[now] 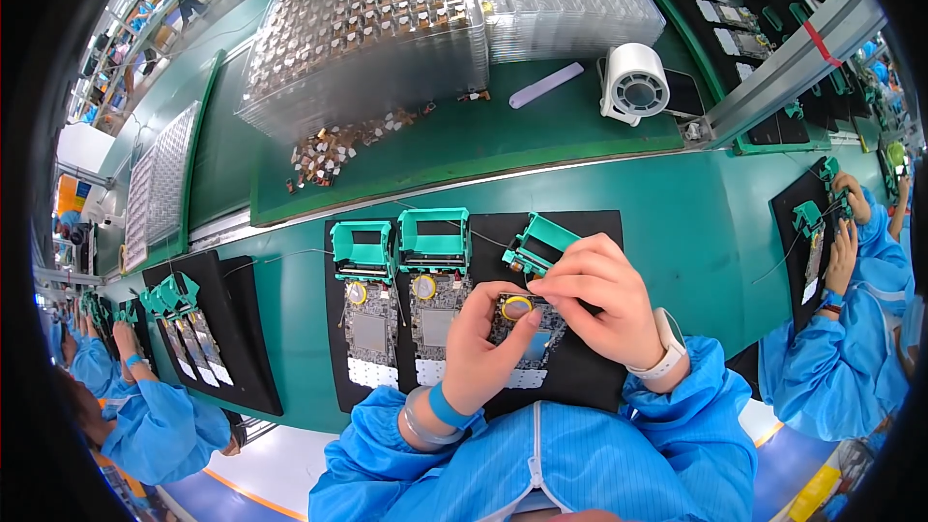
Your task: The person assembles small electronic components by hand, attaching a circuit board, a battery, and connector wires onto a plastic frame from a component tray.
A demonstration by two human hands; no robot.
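Observation:
Three circuit boards lie on a black mat (592, 389), each with a green plastic frame at its far end. My left hand (486, 346) is closed at the left edge of the right-hand circuit board (534, 352), its thumb beside a yellow-ringed round part (516, 307). My right hand (607, 302) pinches at that board's far edge, just below the tilted green frame (543, 240); whatever is between its fingertips is too small to make out. To the left are the middle board (436, 327) and the left board (371, 333), both untouched, their green frames upright.
Beyond a metal rail stand stacked clear trays (362, 68), with loose small parts (333, 150) before them. A pale purple strip (546, 85) and a white fan (636, 87) lie farther right. Co-workers in blue sit at left (159, 430) and right (841, 358), beside other boards.

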